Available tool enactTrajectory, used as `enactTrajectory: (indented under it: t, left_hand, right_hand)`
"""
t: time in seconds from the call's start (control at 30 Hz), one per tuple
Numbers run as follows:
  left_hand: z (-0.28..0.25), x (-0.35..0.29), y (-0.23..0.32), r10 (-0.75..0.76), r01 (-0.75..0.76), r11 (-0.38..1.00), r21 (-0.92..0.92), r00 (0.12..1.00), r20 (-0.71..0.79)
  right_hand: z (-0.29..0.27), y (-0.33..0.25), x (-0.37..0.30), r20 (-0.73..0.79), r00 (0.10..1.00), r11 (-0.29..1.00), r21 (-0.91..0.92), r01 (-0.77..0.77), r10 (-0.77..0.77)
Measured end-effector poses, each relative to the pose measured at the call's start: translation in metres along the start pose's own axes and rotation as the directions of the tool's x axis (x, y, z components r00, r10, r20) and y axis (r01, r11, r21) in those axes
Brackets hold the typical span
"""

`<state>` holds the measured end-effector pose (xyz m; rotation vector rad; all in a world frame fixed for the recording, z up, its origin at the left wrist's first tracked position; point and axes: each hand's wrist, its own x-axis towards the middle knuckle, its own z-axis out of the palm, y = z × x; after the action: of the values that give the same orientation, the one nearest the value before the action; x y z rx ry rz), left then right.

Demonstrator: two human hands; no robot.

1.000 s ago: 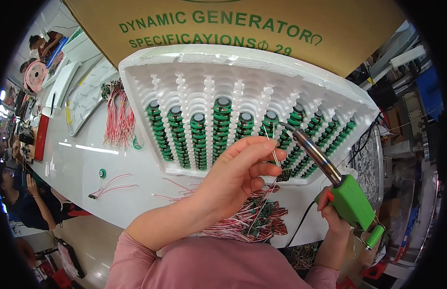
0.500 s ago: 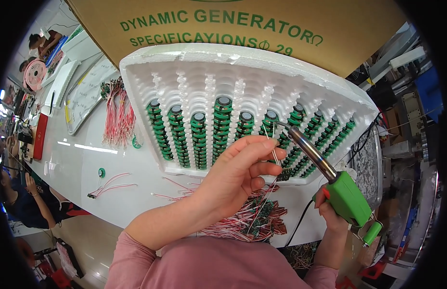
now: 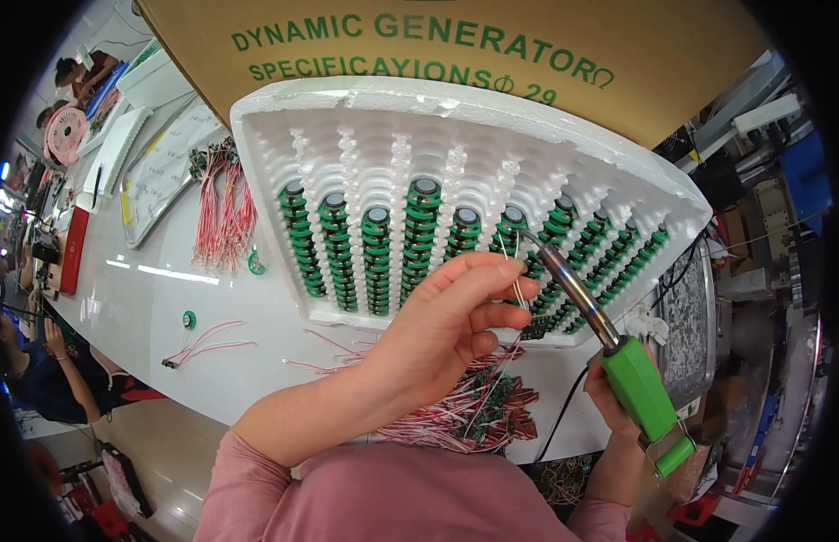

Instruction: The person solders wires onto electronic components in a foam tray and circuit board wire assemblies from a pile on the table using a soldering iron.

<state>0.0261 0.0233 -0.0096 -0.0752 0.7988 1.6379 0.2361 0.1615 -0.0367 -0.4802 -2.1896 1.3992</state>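
Observation:
My left hand (image 3: 460, 303) pinches a pair of thin wires (image 3: 503, 242), their tips raised toward a small round green speaker in the foam tray (image 3: 455, 101). In my right hand (image 3: 611, 397) is a green soldering iron (image 3: 643, 388) with a small roller at its rear. The iron's bent tip meets or nearly meets the wire ends beside that speaker; actual contact I cannot tell. Rows of stacked green speakers (image 3: 377, 257) stand in the tray's grooves. Beneath my left hand lies a heap of small circuit boards with red and white wires (image 3: 446, 415).
Behind the tray stands a large cardboard box (image 3: 636, 99). At left on the white table are a wire bundle (image 3: 222, 217), a loose speaker (image 3: 189, 321) with a wired board, and a red box (image 3: 70, 251). Co-workers sit farther left. A black cord (image 3: 564, 411) hangs near my right hand.
My right hand has tilted and lowered the soldering iron, its tip shifting slightly toward the wire ends. My left hand keeps its pinch almost in place.

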Motion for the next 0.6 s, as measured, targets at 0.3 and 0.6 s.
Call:
enactTrajectory:
  t: [0.3, 0.6]
  left_hand:
    - [0.000, 0.000, 0.001, -0.005, 0.005, 1.000, -0.002, 1.000, -0.005]
    - [-0.002, -0.001, 0.001, -0.012, 0.012, 1.000, -0.011, 1.000, 0.007]
  right_hand:
    - [0.001, 0.002, 0.001, -0.020, 0.997, 0.991, -0.113, 0.069, -0.072]
    - [-0.004, 0.015, -0.011, 0.000, 0.990, 0.883, 0.452, -0.127, 0.143]
